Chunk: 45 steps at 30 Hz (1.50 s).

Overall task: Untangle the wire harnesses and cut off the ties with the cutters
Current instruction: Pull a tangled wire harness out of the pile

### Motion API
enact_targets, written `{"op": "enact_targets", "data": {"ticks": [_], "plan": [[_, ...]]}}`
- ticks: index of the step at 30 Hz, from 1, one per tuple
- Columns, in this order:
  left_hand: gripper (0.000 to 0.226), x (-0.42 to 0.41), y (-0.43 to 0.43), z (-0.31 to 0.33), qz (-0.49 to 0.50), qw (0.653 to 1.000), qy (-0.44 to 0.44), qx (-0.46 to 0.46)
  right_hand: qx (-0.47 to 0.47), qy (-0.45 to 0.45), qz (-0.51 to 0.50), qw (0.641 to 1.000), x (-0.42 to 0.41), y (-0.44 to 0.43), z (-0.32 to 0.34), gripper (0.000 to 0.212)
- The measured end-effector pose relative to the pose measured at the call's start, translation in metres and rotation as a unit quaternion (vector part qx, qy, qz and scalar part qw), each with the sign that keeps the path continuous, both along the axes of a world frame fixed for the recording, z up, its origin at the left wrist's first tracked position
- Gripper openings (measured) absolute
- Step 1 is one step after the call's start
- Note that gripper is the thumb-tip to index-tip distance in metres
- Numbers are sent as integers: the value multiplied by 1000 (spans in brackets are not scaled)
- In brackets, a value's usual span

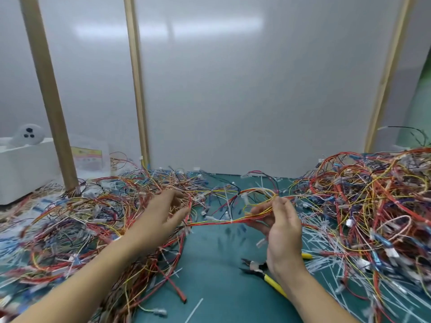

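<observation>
Both bare forearms are in shot, reaching forward. The left arm comes up from the lower left corner, and the left hand [163,215] is turned palm-inward, fingers [173,195] loosely spread and a touch blurred, thumb held apart, nothing clearly gripped. The right arm rises from the lower right, wrist cocked upward, the right hand [283,229] showing its back to the camera, thumb and fingers [260,209] pinching a wire harness [224,222]
</observation>
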<state>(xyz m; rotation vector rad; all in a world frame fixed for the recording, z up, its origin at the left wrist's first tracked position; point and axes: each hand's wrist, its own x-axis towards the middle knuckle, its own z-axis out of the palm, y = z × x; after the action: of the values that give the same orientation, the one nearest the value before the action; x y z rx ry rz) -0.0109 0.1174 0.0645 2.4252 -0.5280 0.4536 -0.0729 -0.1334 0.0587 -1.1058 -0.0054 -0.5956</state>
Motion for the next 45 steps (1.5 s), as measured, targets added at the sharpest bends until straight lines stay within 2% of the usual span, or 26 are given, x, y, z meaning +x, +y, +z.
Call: {"op": "enact_targets", "data": {"ticks": [3,6,8,10,12,15,16,18,20,22,26,27,28,30,31,32,33,34,35,36,37,38,40,42,44,45], "plan": [[61,-17,9,-8,-62,995,51,55,34,-8,9,999,-2,0,2,29],[76,-25,23,-7,-49,988,-17,148,51,-17,3,999,-2,-3,6,28],[85,-31,34,-6,-12,986,-56,160,62,-17,3,998,-1,-5,7,29],[77,-37,41,-6,12,980,-99,174,60,-6,22,998,1,-5,7,29],[58,-42,37,-2,-5,958,-144,249,41,18,59,997,3,-2,6,27],[26,-48,18,6,-54,950,-56,303,-13,73,113,991,3,-1,2,22],[24,-49,10,9,-54,948,-30,312,-38,101,126,986,3,-1,1,20],[24,-50,-7,14,-37,957,-36,287,-75,154,142,975,4,-1,-2,17],[25,-55,-24,16,-29,974,-48,220,-76,185,137,970,5,-3,-3,18],[28,-67,-43,16,-46,976,-49,206,-68,191,112,973,7,-7,-3,20],[34,-80,-56,10,-50,921,-67,381,-54,169,27,984,9,-13,-2,24],[40,-78,-54,14,-25,922,-81,379,-68,157,7,985,8,-13,-1,27],[43,-74,-52,19,-7,939,-113,324,-85,140,-6,986,7,-12,-1,30],[38,-64,-52,28,11,978,-176,116,-98,99,-3,990,4,-9,-1,35],[34,-56,-55,30,19,982,-188,9,-99,75,13,992,3,-7,-1,37],[33,-48,-61,31,24,984,-158,-78,-100,48,36,993,0,-5,-1,37],[36,-41,-70,33,21,985,-80,-153,-104,22,63,992,-1,-4,-1,36],[43,-32,-78,34,16,971,56,-230,-112,0,87,990,-3,-3,-1,33],[50,-23,-85,33,10,929,211,-303,-125,-12,108,986,-5,-2,-2,30],[56,-18,-91,30,4,871,336,-359,-142,-17,127,981,-6,-1,-3,27],[59,-14,-95,27,1,823,403,-401,-161,-16,149,976,-8,1,-4,25],[55,-10,-98,22,5,800,414,-435,-179,-6,174,968,-8,3,-5,24],[29,-5,-105,15,22,802,345,-488,-219,36,210,952,-8,7,-6,24],[13,-6,-113,11,20,829,273,-488,-248,88,200,944,-9,9,-6,27],[16,-11,-119,7,3,871,215,-441,-240,144,142,950,-5,6,-6,28],[16,-16,-120,2,-4,904,169,-393,-223,168,106,954,-2,3,-6,27]]}}
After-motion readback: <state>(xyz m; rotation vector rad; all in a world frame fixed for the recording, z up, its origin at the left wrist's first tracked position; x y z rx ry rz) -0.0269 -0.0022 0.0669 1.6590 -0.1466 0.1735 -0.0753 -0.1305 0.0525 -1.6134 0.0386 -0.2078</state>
